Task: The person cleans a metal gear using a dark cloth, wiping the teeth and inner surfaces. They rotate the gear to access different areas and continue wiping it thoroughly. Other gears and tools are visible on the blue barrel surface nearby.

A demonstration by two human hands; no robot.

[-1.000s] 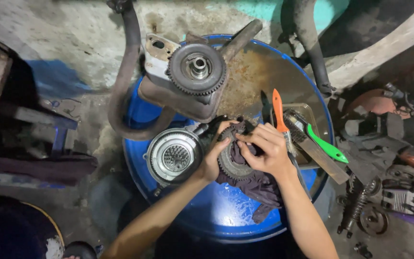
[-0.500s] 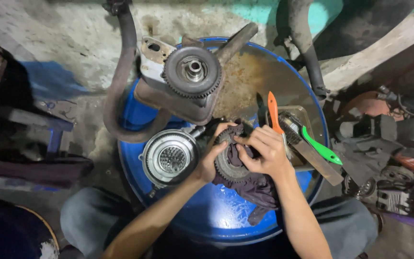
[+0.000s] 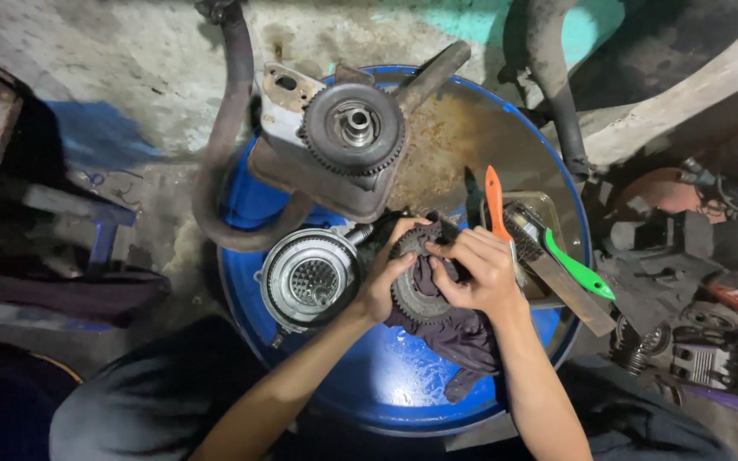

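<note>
**Both hands on a toothed disc over the blue drum**

I see little of the toothed disc (image 3: 416, 294) itself: my left hand (image 3: 383, 282) covers its left edge, my right hand (image 3: 476, 273) lies over its right half, and a dark rag (image 3: 463, 337) wraps beneath it and hangs toward me. Only a greasy grey arc of teeth shows between the thumbs. Both hands are curled tight on it, the right one pressing rag cloth against the metal. It sits near the middle of the blue drum lid (image 3: 386, 384), which is glossy and wet on the near side and rusty brown on the far side.

Just left of the disc lies a round metal housing (image 3: 311, 277), ribbed inside with a perforated centre. Beyond it stands a bigger gear assembly (image 3: 354, 128) with a bright hub, set on a dull cast body; how that body rests on the drum is hidden. A curved dark pipe (image 3: 219, 162) loops round its left side, its top cut off by the frame. Right of my hands are an orange-handled tool (image 3: 494, 201) and a green-handled brush (image 3: 570, 265); their working ends are hard to make out. The clutter at far right is too dark to sort
</note>
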